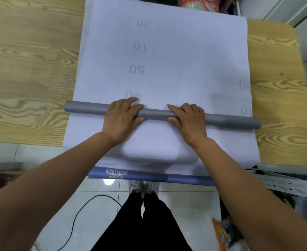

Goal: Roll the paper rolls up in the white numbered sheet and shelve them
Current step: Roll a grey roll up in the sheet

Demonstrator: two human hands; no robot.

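While they sit a little apart, the left hand (pixel 121 118) and right hand (pixel 189 120) curl round the grey paper roll (pixel 156 114) mid-length. This likely keeps it square across the white numbered sheet (pixel 185 60), which stretches beyond the fingertips.

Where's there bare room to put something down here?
Bare wood table left of the white numbered sheet, a narrower strip on its right, and sheet beyond the grey roll. Crowded mid-roll, where left hand and right hand grip it.
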